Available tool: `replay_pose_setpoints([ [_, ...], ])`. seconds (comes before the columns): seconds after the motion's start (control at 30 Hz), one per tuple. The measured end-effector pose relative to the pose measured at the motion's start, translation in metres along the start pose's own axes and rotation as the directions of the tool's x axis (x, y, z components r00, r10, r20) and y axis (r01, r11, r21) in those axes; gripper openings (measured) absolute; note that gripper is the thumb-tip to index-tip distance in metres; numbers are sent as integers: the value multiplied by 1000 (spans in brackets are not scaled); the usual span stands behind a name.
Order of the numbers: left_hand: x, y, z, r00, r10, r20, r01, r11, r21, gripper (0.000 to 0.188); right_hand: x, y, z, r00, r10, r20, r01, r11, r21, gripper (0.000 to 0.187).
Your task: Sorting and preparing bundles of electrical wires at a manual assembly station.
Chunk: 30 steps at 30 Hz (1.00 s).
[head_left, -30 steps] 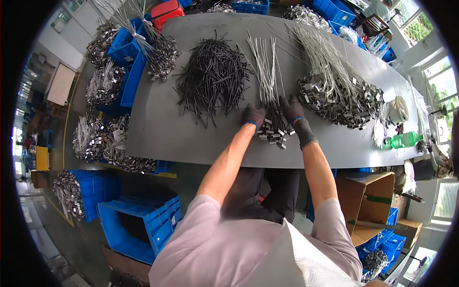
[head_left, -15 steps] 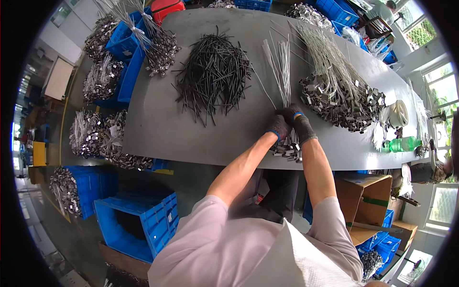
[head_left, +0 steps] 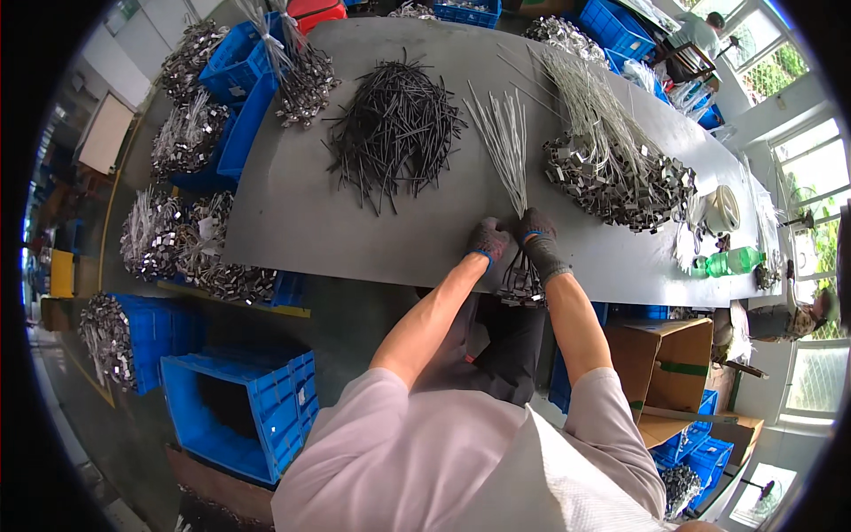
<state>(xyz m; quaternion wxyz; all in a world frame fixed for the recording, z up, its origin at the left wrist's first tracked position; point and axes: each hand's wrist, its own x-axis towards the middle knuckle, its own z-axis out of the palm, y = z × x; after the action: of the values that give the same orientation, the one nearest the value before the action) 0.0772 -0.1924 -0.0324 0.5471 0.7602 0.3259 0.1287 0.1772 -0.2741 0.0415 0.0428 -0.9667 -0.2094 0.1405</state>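
Note:
A narrow bundle of pale wires (head_left: 503,146) lies on the grey table, its far ends fanned out. My right hand (head_left: 538,229), in a dark knitted glove, is closed round the bundle near its close end. Below that hand, dark strands run to a cluster of metal clips (head_left: 521,291) at the table's front edge. Just left of the bundle is my left hand (head_left: 489,239), gloved too, its fingers curled; what they hold, if anything, is hidden. Left of the wires lies a heap of short black tubes (head_left: 396,129).
A large pile of wires with metal clips (head_left: 620,177) lies to the right, beside a roll of tape (head_left: 722,209) and a green bottle (head_left: 731,262). Blue crates (head_left: 239,412) and clip bundles stand left. An open cardboard box (head_left: 660,363) stands below the table's right side.
My left hand has come away from my right and now sits a little to its left. The wires' far ends have spread wider, and the bundle has shifted toward me.

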Motion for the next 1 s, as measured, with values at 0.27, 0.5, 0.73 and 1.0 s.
replay_pose_setpoints([
  [0.27,-30,16,-50,981,-107,161,112,993,-25,34,-18,32,5,987,-129,100,129,992,6,44],
  [0.5,-35,58,-23,647,-89,757,686,502,-527,32,-108,73,-35,940,-259,222,142,889,436,23],
  [0.73,-74,186,-72,580,545,605,625,179,-760,29,-164,70,-103,702,-707,-83,694,654,300,24],
  [1.0,-100,319,-138,734,639,228,-354,647,-675,31,-180,19,-189,720,-553,-421,679,431,595,47],
])
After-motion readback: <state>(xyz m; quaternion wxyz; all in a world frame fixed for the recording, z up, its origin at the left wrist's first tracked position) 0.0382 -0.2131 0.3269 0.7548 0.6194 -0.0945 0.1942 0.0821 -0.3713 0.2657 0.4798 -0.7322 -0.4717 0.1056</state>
